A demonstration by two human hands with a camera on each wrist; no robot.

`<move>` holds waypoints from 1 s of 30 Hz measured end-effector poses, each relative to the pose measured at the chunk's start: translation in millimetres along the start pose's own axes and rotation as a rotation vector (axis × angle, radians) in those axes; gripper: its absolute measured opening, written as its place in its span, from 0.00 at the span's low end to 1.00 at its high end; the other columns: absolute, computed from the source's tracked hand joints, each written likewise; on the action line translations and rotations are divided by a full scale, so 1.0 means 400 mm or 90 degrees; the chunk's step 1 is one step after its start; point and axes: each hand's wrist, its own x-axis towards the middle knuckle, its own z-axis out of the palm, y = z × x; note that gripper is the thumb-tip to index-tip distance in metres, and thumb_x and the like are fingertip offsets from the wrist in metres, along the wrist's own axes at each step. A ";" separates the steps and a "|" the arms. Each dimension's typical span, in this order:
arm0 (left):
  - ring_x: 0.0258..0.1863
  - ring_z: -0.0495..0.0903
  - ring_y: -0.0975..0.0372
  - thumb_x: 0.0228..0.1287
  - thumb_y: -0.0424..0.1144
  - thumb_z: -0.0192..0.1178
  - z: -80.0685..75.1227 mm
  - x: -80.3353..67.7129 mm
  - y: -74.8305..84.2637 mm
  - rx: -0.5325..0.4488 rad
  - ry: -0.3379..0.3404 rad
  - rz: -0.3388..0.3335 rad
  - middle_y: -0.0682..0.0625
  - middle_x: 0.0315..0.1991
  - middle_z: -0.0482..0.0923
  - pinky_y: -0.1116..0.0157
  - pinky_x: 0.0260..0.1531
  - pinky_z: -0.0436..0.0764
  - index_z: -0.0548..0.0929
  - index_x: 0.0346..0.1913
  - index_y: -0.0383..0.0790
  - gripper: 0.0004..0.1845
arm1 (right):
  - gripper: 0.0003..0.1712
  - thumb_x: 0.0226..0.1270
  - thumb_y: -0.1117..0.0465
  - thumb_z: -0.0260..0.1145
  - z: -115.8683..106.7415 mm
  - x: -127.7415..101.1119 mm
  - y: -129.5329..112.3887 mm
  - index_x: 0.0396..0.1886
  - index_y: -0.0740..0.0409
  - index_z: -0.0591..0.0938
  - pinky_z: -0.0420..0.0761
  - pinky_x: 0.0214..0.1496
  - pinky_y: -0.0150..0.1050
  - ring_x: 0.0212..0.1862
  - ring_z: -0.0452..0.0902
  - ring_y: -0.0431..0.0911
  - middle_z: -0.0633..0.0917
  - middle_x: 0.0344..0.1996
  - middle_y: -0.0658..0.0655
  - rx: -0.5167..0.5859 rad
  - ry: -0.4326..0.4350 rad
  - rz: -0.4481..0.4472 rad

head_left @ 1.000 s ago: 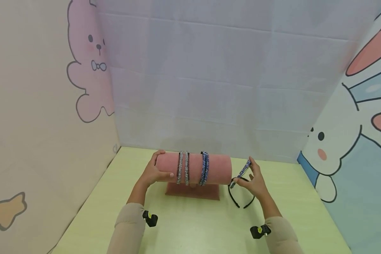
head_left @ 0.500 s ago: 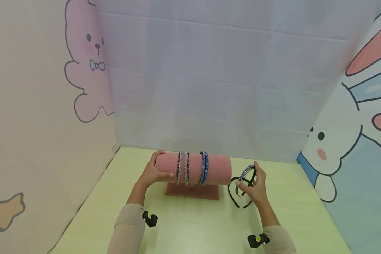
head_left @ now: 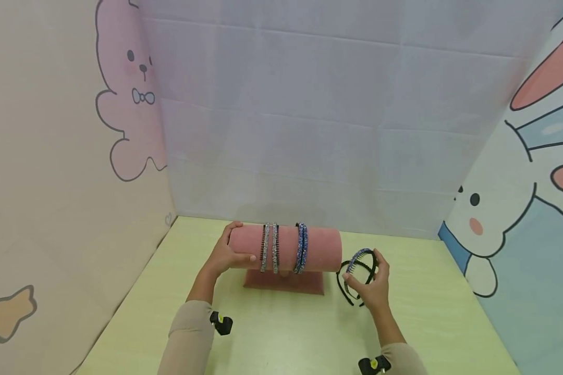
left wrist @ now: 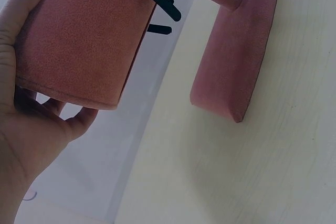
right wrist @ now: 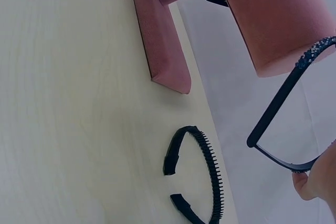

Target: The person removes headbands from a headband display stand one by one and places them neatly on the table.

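Observation:
My left hand (head_left: 222,256) grips the left end of a pink velvet headband stand (head_left: 325,249), its thumb on the front. In the left wrist view the fingers curl round the end of the roll (left wrist: 84,40). Two silver glitter headbands (head_left: 275,250) and a pair of blue ones (head_left: 302,250) sit on the roll. My right hand (head_left: 376,289) pinches a toothed headband with blue glitter (head_left: 358,254), just right of the roll and apart from it. In the right wrist view one tip of the held headband (right wrist: 278,98) points toward the table.
Another toothed black headband (right wrist: 214,177) lies on the table below the right hand. The stand's flat pink base (head_left: 281,283) rests on the pale table (head_left: 281,333). A white cloth (head_left: 272,156) hangs behind, with printed panels at both sides.
The right hand has turned the blue headband so its arch shows, then lowered it slightly and brought it a little left. The left hand and stand keep their place.

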 end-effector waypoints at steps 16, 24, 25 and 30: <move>0.47 0.72 0.46 0.29 0.37 0.81 0.001 -0.002 0.004 -0.010 0.003 -0.002 0.42 0.56 0.65 0.53 0.39 0.76 0.60 0.66 0.53 0.56 | 0.56 0.44 0.60 0.77 0.009 -0.030 0.118 0.71 0.58 0.56 0.48 0.65 0.55 0.68 0.46 0.54 0.57 0.68 0.60 -0.018 0.149 0.023; 0.47 0.72 0.45 0.31 0.35 0.80 0.002 -0.001 0.000 -0.009 0.001 -0.003 0.41 0.57 0.64 0.53 0.40 0.75 0.60 0.65 0.55 0.54 | 0.58 0.45 0.56 0.77 -0.016 -0.040 0.134 0.72 0.58 0.53 0.49 0.64 0.58 0.68 0.44 0.55 0.54 0.69 0.60 -0.047 0.171 0.068; 0.47 0.72 0.45 0.31 0.35 0.80 0.002 -0.001 0.000 -0.008 0.002 -0.003 0.41 0.57 0.64 0.53 0.40 0.75 0.60 0.65 0.55 0.54 | 0.58 0.46 0.56 0.77 -0.018 -0.041 0.137 0.72 0.58 0.53 0.49 0.65 0.57 0.68 0.44 0.56 0.54 0.69 0.60 -0.053 0.174 0.072; 0.47 0.72 0.46 0.31 0.35 0.80 0.001 0.000 0.003 -0.009 0.002 0.000 0.41 0.57 0.65 0.54 0.40 0.75 0.60 0.65 0.54 0.54 | 0.58 0.45 0.53 0.77 -0.029 -0.039 0.152 0.72 0.60 0.54 0.49 0.64 0.59 0.68 0.43 0.57 0.55 0.69 0.61 -0.087 0.194 0.090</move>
